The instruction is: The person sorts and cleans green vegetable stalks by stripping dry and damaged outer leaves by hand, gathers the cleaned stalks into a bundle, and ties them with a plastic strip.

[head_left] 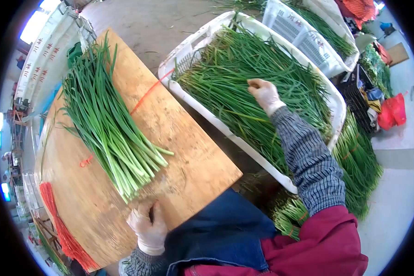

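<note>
A loose bunch of green chives (112,124) lies on the wooden board (193,170), over a red tie strip (147,95) that sticks out on both sides. My left hand (148,225), in a pale glove, is at the board's near edge just below the cut stem ends, thumb and fingers curled toward each other; what they hold, if anything, cannot be made out. Over the white crate (234,133) full of chives (244,69) is my right hand (264,94), also gloved, its fingers bent together above the leaves. Whether it pinches a leaf is unclear.
A bundle of red ties (62,225) lies at the board's left edge. Behind the crate stands another white crate (303,41) with greens. Tied chive bundles (354,161) lie to the right of the crate, near a black crate (356,96) and a red bag (392,112).
</note>
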`<action>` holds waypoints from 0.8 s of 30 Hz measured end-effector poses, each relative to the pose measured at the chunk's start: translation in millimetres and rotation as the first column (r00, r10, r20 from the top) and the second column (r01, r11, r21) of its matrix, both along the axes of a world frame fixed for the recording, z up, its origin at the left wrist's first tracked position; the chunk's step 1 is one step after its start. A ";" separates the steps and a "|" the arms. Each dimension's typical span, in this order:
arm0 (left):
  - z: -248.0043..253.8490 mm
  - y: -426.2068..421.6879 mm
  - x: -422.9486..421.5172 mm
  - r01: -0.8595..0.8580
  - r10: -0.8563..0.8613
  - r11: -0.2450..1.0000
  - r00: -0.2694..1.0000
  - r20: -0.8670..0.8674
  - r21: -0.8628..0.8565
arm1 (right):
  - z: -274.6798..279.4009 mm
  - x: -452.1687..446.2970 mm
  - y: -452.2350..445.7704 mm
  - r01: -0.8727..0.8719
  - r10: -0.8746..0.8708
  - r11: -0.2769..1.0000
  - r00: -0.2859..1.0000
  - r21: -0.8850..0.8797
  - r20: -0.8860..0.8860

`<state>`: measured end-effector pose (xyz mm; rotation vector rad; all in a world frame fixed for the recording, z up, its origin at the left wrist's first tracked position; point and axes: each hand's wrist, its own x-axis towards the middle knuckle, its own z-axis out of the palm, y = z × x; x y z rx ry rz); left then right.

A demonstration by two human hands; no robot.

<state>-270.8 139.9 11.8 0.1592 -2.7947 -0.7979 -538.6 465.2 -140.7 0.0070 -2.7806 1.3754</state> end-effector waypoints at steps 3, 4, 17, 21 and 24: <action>-4.1 -3.2 0.8 -0.007 0.010 0.995 0.999 0.032 -0.097 | -18.8 -52.3 -60.5 -0.127 0.131 0.987 0.991 0.103 -0.040; -2.4 -2.5 -0.3 -0.010 0.014 0.997 0.998 0.056 -0.073 | -19.4 -66.8 -78.2 -0.195 0.199 0.963 0.980 0.184 -0.003; 16.1 0.8 -11.7 0.058 -0.042 0.995 0.981 0.189 -0.082 | -41.7 -127.9 -208.3 -0.393 0.172 0.690 0.905 0.608 0.390; 15.2 -0.3 -8.9 0.058 -0.040 0.995 0.977 0.209 -0.080 | -40.0 -137.7 -216.4 -0.544 0.256 0.577 0.829 0.609 0.498; 15.3 -1.2 -8.2 0.057 -0.034 0.994 0.974 0.224 -0.097 | -45.2 -139.0 -227.5 -0.541 0.248 0.566 0.831 0.622 0.498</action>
